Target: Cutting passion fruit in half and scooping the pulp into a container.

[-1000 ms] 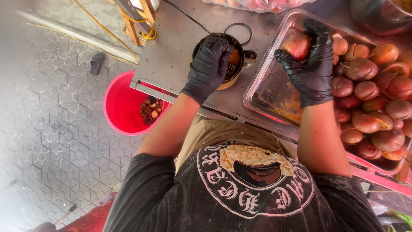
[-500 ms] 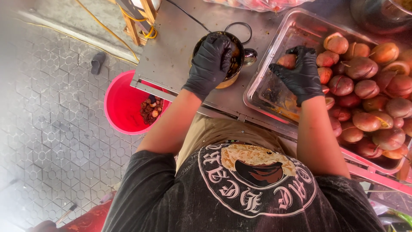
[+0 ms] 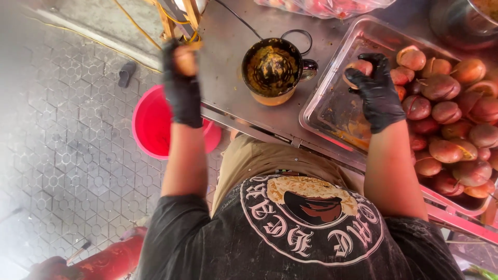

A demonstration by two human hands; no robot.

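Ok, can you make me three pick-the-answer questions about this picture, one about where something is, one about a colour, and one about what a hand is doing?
1. Where is the bucket?
A. On the floor beside the counter
B. On the counter
C. Inside the tray

2. What colour are the gloves?
A. Blue
B. Black
C. White

3. What is the right hand doing?
A. Resting flat
B. Pointing
C. Holding a fruit half over the tray

Answers: 1 A, it stands on the paving below the counter edge. 2 B, both hands are black. 3 C, fingers wrap round the fruit half.

left hand (image 3: 180,78) motion-blurred (held object unclear), metal tray (image 3: 332,98) cut by right edge
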